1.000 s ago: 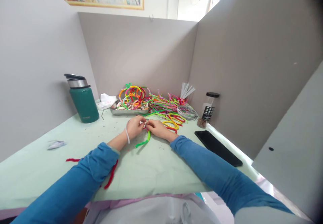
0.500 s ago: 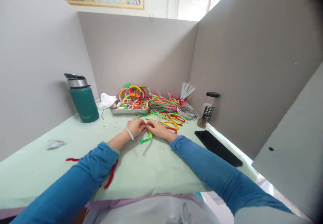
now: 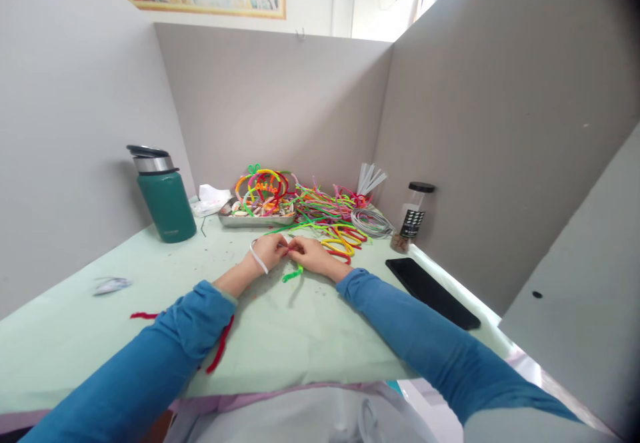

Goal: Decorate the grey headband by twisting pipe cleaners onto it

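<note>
My left hand point(image 3: 270, 252) and my right hand point(image 3: 311, 255) meet fingertip to fingertip over the middle of the table, both pinched on a fuzzy pipe cleaner piece. A little pink or red shows between the fingertips. Below them hangs its green end point(image 3: 293, 274). A white pipe cleaner point(image 3: 259, 258) curves out beside my left hand, and my fingers hide where it starts. Under my left sleeve lies a red pipe cleaner point(image 3: 220, 346), partly covered by the arm. Yellow and red looped pipe cleaners point(image 3: 340, 243) rest just beyond my right hand.
Behind my hands are a metal tray point(image 3: 257, 221) of small pieces with colourful hoops, and a heap of pipe cleaners point(image 3: 325, 204). A green bottle point(image 3: 167, 206) stands left. On the right are a coil of wire point(image 3: 373, 223), a lidded jar point(image 3: 413, 218) and a black phone-like slab point(image 3: 433, 293).
The hanging green end has shifted slightly right and up, closer to my right hand. The white strip beside my left hand has swung a little to the right.
</note>
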Available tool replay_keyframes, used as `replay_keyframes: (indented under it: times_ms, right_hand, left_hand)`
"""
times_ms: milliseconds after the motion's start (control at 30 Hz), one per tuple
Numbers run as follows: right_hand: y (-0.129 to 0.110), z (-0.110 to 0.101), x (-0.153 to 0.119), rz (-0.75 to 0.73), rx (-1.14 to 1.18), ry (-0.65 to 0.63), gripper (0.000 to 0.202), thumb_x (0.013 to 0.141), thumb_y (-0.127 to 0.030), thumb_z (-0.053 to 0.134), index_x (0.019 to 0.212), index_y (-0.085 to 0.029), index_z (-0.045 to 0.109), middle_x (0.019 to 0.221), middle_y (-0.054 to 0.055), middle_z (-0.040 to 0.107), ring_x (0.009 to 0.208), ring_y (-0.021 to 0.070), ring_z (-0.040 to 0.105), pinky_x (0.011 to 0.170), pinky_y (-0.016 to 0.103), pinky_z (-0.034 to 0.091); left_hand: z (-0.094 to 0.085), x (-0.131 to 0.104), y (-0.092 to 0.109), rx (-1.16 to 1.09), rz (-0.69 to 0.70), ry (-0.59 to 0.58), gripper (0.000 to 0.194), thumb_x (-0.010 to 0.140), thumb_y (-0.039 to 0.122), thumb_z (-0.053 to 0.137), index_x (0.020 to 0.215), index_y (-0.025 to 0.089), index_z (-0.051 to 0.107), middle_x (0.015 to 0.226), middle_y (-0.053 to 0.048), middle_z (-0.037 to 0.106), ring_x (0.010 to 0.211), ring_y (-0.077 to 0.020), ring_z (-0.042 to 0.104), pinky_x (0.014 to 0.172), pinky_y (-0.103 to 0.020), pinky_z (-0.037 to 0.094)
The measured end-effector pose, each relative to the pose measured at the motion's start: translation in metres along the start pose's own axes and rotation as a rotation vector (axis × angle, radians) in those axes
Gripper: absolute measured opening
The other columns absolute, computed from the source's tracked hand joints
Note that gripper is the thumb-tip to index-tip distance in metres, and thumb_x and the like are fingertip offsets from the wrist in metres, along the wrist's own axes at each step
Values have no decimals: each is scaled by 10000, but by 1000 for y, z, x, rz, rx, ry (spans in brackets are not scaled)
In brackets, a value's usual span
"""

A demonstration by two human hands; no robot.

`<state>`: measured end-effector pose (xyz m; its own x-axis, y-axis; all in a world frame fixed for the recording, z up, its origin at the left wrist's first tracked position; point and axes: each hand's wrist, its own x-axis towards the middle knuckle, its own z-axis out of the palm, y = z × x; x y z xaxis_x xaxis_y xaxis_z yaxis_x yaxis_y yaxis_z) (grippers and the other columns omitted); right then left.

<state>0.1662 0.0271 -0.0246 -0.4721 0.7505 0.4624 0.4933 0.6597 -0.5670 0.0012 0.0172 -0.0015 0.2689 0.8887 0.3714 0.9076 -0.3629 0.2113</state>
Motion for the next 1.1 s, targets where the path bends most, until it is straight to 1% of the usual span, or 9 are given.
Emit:
replay_keyframes:
  times_ms: [167,367,467,600,700,767,900,1000,1100]
  right_hand:
    - [0,0,2,38,24,9,117,742,-194,527,805,-163,620,694,-6,604,623,105,497,580,209,334]
    - [0,0,4,78,53,30,139,741,-196,514,795,-150,634,690,-1,603,622,113,504,582,217,352]
    - [3,0,5,83,55,47,137,739,-188,505,789,-151,627,688,-1,599,621,116,502,581,221,357]
    - [4,-2,7,67,93,108,109,739,-158,495,750,-153,603,698,-2,595,645,117,508,592,221,364]
    - [4,-3,8,75,159,131,94,749,-163,496,741,-148,589,697,-4,586,660,114,513,618,224,380]
    - [4,-3,8,83,190,154,84,746,-162,499,740,-147,581,701,-6,579,666,113,513,628,226,388]
    - [7,-2,8,122,252,187,89,736,-148,483,758,-153,570,666,-18,562,617,106,500,590,221,388]
    - [8,-1,7,119,292,167,105,742,-158,471,790,-162,564,645,-26,558,584,101,493,563,214,387]
    - [8,-1,6,77,313,143,95,755,-182,471,793,-167,557,656,-23,561,577,96,489,551,207,387]
  left_hand:
    - [0,0,1,-10,17,-4,182,768,288,528,852,196,661,830,-40,682,783,-173,613,683,-236,417]
    - [0,-1,2,-75,51,45,176,770,267,539,888,197,649,870,-34,668,793,-158,594,746,-247,424]
    - [-1,-2,2,-151,125,98,168,781,253,536,900,187,635,877,-31,645,743,-128,580,734,-230,429]
    - [0,-2,3,-216,267,170,128,792,239,531,841,167,624,862,-34,604,686,-102,548,696,-218,427]
    - [1,-2,3,-211,275,185,125,796,233,522,797,161,624,813,-32,594,684,-104,537,689,-219,421]
    - [2,-2,3,-199,270,155,135,791,223,510,778,162,630,779,-28,601,684,-108,538,682,-220,415]
    - [0,-2,4,-198,258,-1,167,758,203,486,755,167,649,724,-17,628,663,-117,549,632,-212,406]
    - [-2,-2,4,-229,151,-33,205,744,221,475,772,161,669,771,-28,663,693,-133,581,636,-216,417]
    - [-4,-2,4,-246,70,-40,252,760,287,468,794,163,685,797,-30,681,697,-144,600,650,-225,427]
